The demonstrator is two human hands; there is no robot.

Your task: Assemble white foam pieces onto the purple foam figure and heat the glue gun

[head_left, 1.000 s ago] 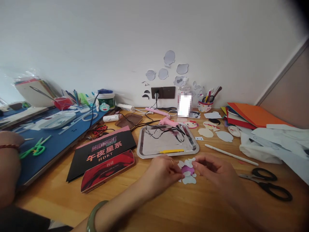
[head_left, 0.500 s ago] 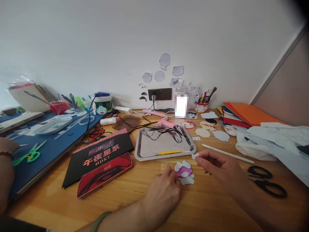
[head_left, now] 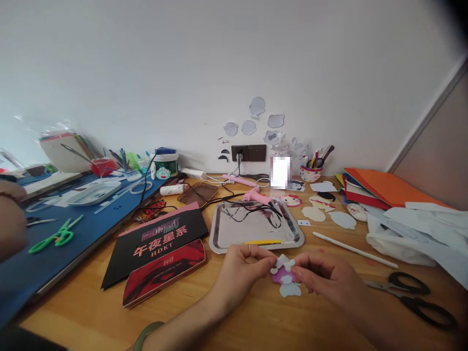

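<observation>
A small figure of white and purple pieces (head_left: pixel 283 275) lies on the wooden table in front of the metal tray. My left hand (head_left: pixel 248 268) pinches its upper left edge between thumb and forefinger. On the figure's right side, my right hand (head_left: pixel 325 275) has thumb and fingers closed at a small white piece by the upper right edge; the fingertips partly hide it. The figure's pale lower part points toward me.
The metal tray (head_left: pixel 219 236) holds a yellow tool (head_left: pixel 263 242) and black cables. Black scissors (head_left: pixel 405 295) and a white stick (head_left: pixel 354 249) lie right. At left are a red box (head_left: pixel 166 273), black folder (head_left: pixel 157 241), green scissors (head_left: pixel 58 236) and another person's arm (head_left: pixel 10 222).
My right hand has brought the small white piece left to the figure. My left hand has shifted from the figure's left side to its upper left edge. The view has tilted slightly.
</observation>
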